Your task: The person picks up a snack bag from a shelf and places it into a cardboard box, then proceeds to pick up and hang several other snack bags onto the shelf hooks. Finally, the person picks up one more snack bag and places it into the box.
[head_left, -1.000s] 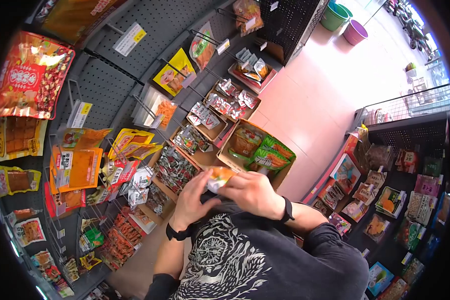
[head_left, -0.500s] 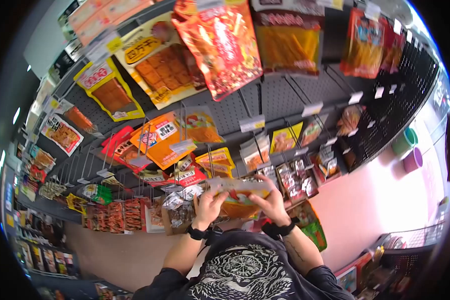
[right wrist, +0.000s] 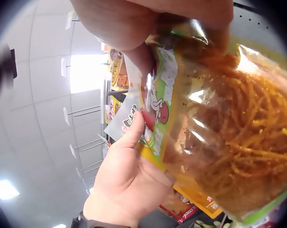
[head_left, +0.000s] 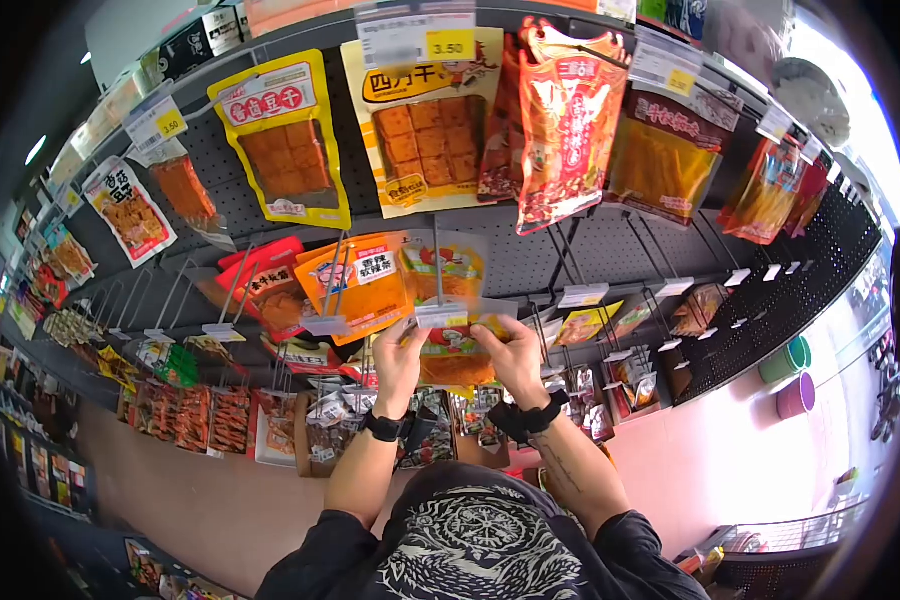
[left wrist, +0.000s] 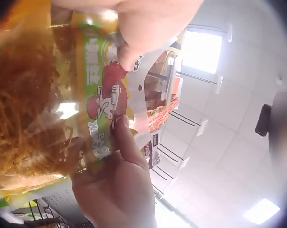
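Observation:
Both hands hold one see-through snack packet [head_left: 457,372] in front of the shelf hooks, its orange-brown shredded strips showing through the film. My left hand [head_left: 398,366] pinches the upper left of the packet between thumb and fingers. At the upper right, my right hand [head_left: 516,360] pinches it the same way. In the left wrist view, a green and yellow label band with a cartoon figure crosses the packet [left wrist: 34,104] under both thumbs. A price tag [head_left: 441,317] on a hook overlaps the packet's top edge. Behind hangs a similar packet [head_left: 448,264].
An orange packet [head_left: 358,285] hangs just left of the hands. Larger packets, including a red one [head_left: 574,135], hang above. Metal hooks [head_left: 568,258] stick out toward the person. Boxes of small packets [head_left: 340,430] stand low down. A purple bucket [head_left: 796,396] stands on the floor at right.
The view has swung from the aisle to face the shelf. The packet, earlier close to the chest, is now raised upright near the hooks, gripped at its top by both hands.

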A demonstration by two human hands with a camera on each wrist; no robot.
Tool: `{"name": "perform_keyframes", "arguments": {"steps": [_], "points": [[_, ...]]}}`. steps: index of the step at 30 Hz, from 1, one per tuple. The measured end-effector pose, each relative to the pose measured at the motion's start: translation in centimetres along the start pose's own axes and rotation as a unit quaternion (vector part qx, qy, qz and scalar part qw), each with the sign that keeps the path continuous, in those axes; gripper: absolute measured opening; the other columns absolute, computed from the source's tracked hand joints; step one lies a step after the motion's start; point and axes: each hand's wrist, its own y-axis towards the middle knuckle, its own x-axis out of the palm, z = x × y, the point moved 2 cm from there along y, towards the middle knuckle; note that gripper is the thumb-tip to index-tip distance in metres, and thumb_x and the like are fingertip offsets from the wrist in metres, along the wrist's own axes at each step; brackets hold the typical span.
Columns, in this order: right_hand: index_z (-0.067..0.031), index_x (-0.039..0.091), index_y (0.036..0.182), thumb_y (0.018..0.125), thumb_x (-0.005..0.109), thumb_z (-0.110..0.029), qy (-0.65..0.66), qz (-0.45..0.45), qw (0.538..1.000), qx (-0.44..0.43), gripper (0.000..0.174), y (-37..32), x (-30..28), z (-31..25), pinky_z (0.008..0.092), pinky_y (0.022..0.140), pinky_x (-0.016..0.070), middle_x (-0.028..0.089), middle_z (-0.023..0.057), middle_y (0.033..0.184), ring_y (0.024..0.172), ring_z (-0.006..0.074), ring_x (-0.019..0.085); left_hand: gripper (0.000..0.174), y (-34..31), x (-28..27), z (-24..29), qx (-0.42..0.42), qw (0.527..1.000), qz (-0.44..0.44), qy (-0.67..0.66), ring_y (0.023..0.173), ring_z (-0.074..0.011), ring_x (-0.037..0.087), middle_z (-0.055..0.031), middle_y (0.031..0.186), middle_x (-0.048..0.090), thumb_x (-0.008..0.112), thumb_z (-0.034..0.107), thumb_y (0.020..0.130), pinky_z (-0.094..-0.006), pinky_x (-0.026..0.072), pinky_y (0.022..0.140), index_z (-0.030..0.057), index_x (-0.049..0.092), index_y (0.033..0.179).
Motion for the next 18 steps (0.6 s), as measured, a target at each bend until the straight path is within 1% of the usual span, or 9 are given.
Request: {"name": "perform_keyframes", "arguments": {"steps": [3, 4, 7, 10, 12, 14, 16, 17, 18], "points": [[0.0024, 0.066, 0.095, 0.086, 0.066, -0.017, -0.010, 0.006, 1.000, 0.017, 0.021, 1.0, 0.5, -0.7, 0.0214, 0.061, 0.0443, 0.066, 0.0024, 0.076, 0.069, 0.0033, 0.052, 0.019, 0.9, -0.2, -0.2, -0.001, 0.999, -0.006, -0.046, 0.088, -0.0099, 0.058, -0.0039, 0.097, 0.066, 0.058, 0.004, 0.088, -0.0247, 0.0438, 0.082, -0.0028, 0.063, 0.106], [0.0024, 0.066, 0.095, 0.086, 0.066, -0.017, -0.012, 0.006, 1.000, 0.018, 0.021, 1.2, 0.6, -0.6, 0.0214, 0.061, 0.0443, 0.066, 0.0024, 0.076, 0.069, 0.0033, 0.052, 0.020, 1.2, -0.4, -0.9, 0.000, 1.000, -0.002, -0.015, 0.088, -0.0100, 0.058, -0.0042, 0.097, 0.067, 0.057, 0.006, 0.089, -0.0246, 0.0440, 0.081, -0.0026, 0.063, 0.106], [0.0026, 0.065, 0.088, 0.089, 0.063, -0.018, -0.037, 0.036, 0.999, 0.000, 0.021, 1.9, 0.9, -0.6, 0.0212, 0.053, 0.0376, 0.058, -0.0028, 0.068, 0.061, 0.0031, 0.045, 0.022, 1.7, -0.6, -1.6, 0.007, 0.999, 0.000, 0.037, 0.086, -0.0102, 0.058, -0.0050, 0.096, 0.067, 0.058, 0.010, 0.090, -0.0249, 0.0445, 0.079, -0.0024, 0.063, 0.106], [0.0018, 0.065, 0.085, 0.089, 0.063, -0.018, -0.064, 0.045, 0.997, 0.004, 0.021, 1.2, 0.7, -0.8, 0.0205, 0.054, 0.0376, 0.057, -0.0037, 0.067, 0.061, 0.0026, 0.045, 0.025, 1.2, -0.4, -0.4, 0.028, 0.996, 0.010, 0.080, 0.084, -0.0098, 0.058, -0.0065, 0.093, 0.068, 0.058, 0.015, 0.090, -0.0253, 0.0455, 0.077, -0.0029, 0.063, 0.107], [0.0018, 0.065, 0.083, 0.089, 0.063, -0.018, -0.039, 0.050, 0.998, -0.001, 0.020, 1.1, 0.7, -0.5, 0.0200, 0.054, 0.0376, 0.057, -0.0041, 0.067, 0.060, 0.0022, 0.044, 0.025, 0.9, -0.4, 0.2, 0.017, 0.996, -0.010, 0.083, 0.083, -0.0087, 0.057, -0.0066, 0.091, 0.068, 0.058, 0.016, 0.091, -0.0250, 0.0454, 0.076, -0.0024, 0.063, 0.108], [0.0022, 0.065, 0.084, 0.088, 0.064, -0.017, 0.003, 0.056, 0.998, 0.028, 0.020, 1.0, 0.6, 0.2, 0.0205, 0.055, 0.0381, 0.057, -0.0034, 0.067, 0.061, 0.0024, 0.045, 0.026, 1.0, -0.2, 0.2, 0.033, 0.994, -0.011, 0.102, 0.082, -0.0076, 0.056, -0.0063, 0.092, 0.069, 0.058, 0.016, 0.091, -0.0247, 0.0453, 0.075, -0.0020, 0.063, 0.109], [0.0032, 0.065, 0.083, 0.087, 0.065, -0.017, -0.009, 0.054, 0.998, 0.038, 0.021, 0.9, 0.5, 0.2, 0.0211, 0.054, 0.0382, 0.057, -0.0036, 0.066, 0.061, 0.0025, 0.045, 0.026, 1.0, -0.3, -0.1, 0.036, 0.993, 0.001, 0.115, 0.076, -0.0063, 0.053, -0.0044, 0.085, 0.067, 0.058, 0.018, 0.092, -0.0241, 0.0443, 0.070, -0.0029, 0.064, 0.107], [0.0033, 0.064, 0.081, 0.087, 0.064, -0.017, -0.027, 0.054, 0.998, 0.027, 0.021, 0.7, 0.7, -0.3, 0.0213, 0.054, 0.0381, 0.057, -0.0040, 0.065, 0.060, 0.0025, 0.045, 0.026, 0.9, -0.3, -0.4, 0.036, 0.993, 0.000, 0.113, 0.076, -0.0063, 0.053, -0.0044, 0.085, 0.067, 0.058, 0.018, 0.092, -0.0241, 0.0443, 0.070, -0.0029, 0.064, 0.107], [0.0035, 0.064, 0.080, 0.088, 0.064, -0.017, -0.045, 0.053, 0.997, 0.017, 0.022, 0.5, 0.9, -0.5, 0.0215, 0.054, 0.0379, 0.056, -0.0044, 0.065, 0.060, 0.0026, 0.045, 0.027, 0.7, -0.5, -0.9, 0.023, 0.995, 0.015, 0.091, 0.072, -0.0058, 0.050, -0.0031, 0.080, 0.064, 0.058, 0.019, 0.092, -0.0239, 0.0430, 0.067, -0.0034, 0.064, 0.105]]}}
